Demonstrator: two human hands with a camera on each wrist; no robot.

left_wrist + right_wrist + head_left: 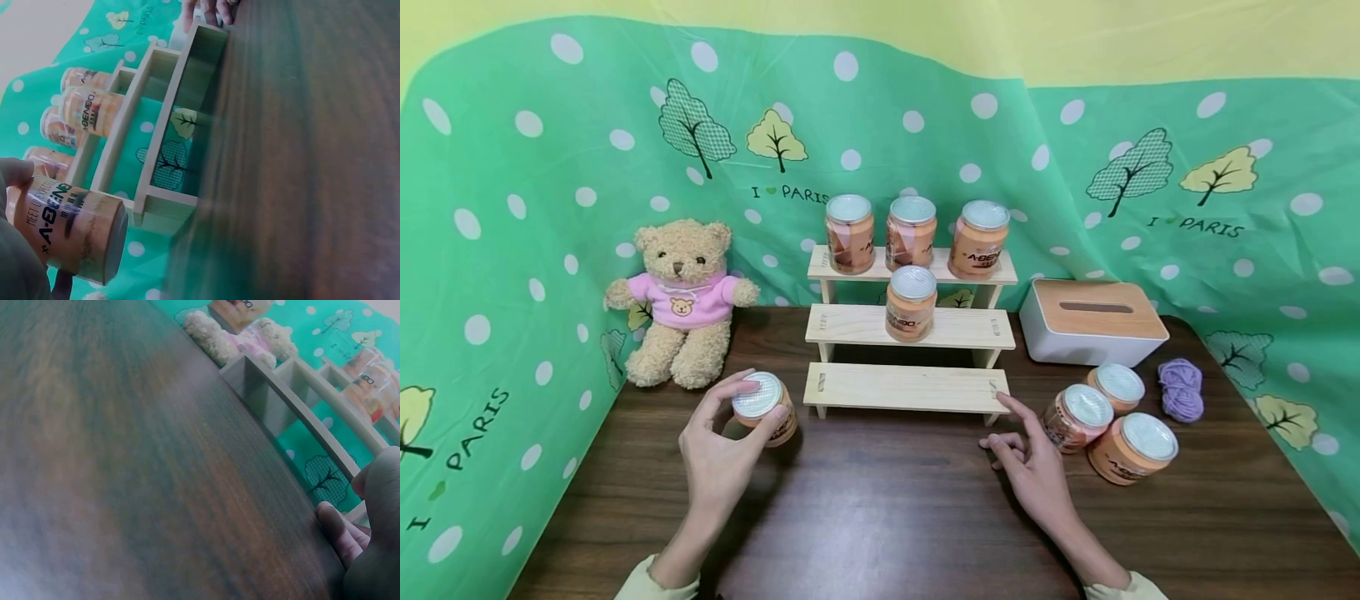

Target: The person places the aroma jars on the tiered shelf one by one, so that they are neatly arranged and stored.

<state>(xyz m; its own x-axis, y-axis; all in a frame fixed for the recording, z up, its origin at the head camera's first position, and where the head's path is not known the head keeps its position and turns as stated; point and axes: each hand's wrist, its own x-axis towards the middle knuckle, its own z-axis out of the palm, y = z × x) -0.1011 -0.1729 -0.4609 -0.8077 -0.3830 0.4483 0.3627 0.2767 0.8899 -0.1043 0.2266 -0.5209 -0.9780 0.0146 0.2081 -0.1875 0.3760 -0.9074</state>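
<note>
Dark wooden table (880, 517), backed by green dotted cloth (520, 250). Pale three-step wooden rack (910, 333) at table's far middle: three orange cans on top step (912, 233), one on middle step (911, 304), lowest step bare. Left of rack, teddy bear (679, 304) in pink shirt. Right of rack, white tissue box (1090, 321); beyond it, purple yarn (1182, 390). Three more cans (1108, 421) grouped right of rack's lowest step.

Left hand (718, 450) just left of rack's lowest step, fingers and thumb curled around an orange can with foil lid (763, 408); can upright, whether lifted or resting on table not clear. Right hand (1033, 458) near rack's right front corner, fingers relaxed, forefinger extended toward that corner, grasping nothing.

Judged: can rigid, fairly light, label smooth and possibly slippery; foil lid likely dentable. Best hold around side wall at mid-height, not on lid.
</note>
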